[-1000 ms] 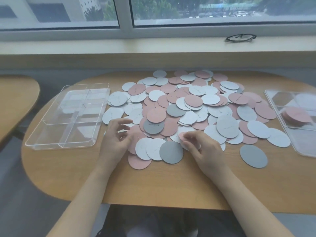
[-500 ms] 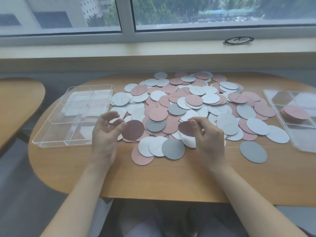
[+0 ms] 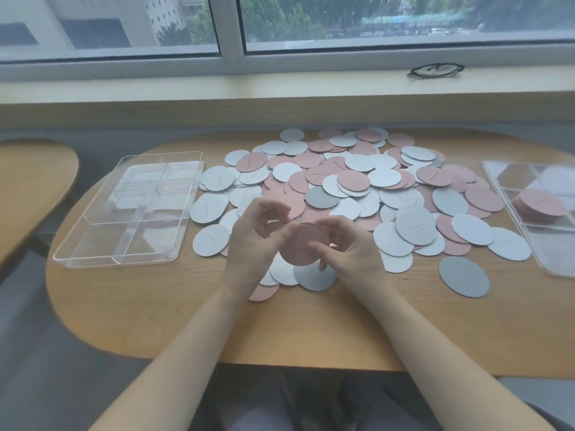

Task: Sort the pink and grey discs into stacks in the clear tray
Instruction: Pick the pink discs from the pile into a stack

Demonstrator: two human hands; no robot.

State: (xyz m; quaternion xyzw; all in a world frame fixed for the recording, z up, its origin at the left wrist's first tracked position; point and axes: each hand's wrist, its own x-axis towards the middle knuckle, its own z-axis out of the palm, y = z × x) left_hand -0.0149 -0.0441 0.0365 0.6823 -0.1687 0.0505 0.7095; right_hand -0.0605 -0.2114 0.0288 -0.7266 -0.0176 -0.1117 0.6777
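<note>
A big loose pile of pink, pale grey and dark grey discs (image 3: 351,185) covers the middle of the wooden table (image 3: 155,315). Above the pile's near edge both hands hold pink discs (image 3: 300,244) pressed together face to face. My left hand (image 3: 255,237) pinches their left rim and my right hand (image 3: 351,250) grips the right side, thumb on the face. A clear divided tray (image 3: 93,241) lies to the left with nothing in it. A second clear tray (image 3: 497,178) at the right edge carries a short stack of pink discs (image 3: 539,206).
One dark grey disc (image 3: 463,276) lies alone at the front right of the pile. A pair of glasses (image 3: 435,70) rests on the window sill behind the table. Another wooden table (image 3: 28,188) stands at the far left.
Each hand picked a pink disc off the pile, lifted it, and the two hands came together, so the discs now meet between them.
</note>
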